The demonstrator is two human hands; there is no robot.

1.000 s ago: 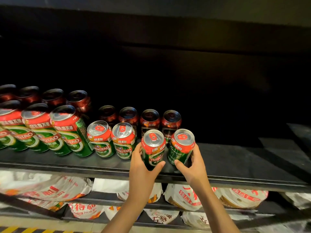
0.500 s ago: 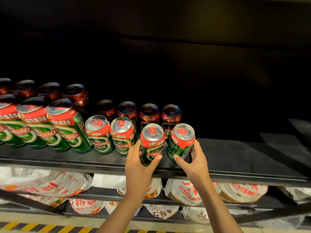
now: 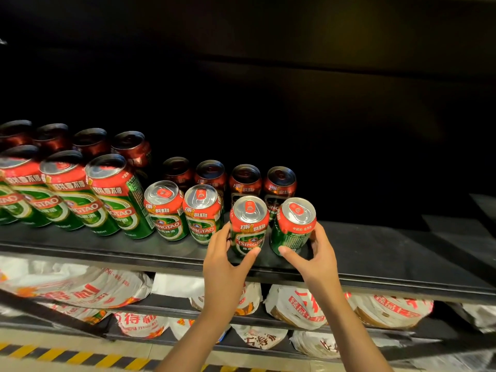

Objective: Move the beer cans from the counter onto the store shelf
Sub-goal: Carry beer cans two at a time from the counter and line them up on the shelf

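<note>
Left hand [image 3: 224, 260] curled around one short green-and-red beer can [image 3: 248, 225], thumb on its front. Right hand [image 3: 318, 255] curled around second can [image 3: 292, 226], just beside, at 3 o'clock. Both cans upright near front edge of black shelf [image 3: 375, 253]. More cans in rows at 9 and 12 o'clock. White printed bags [image 3: 80, 288] below, at 6 o'clock.

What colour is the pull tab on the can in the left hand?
Red, on a silver lid; head view.
</note>
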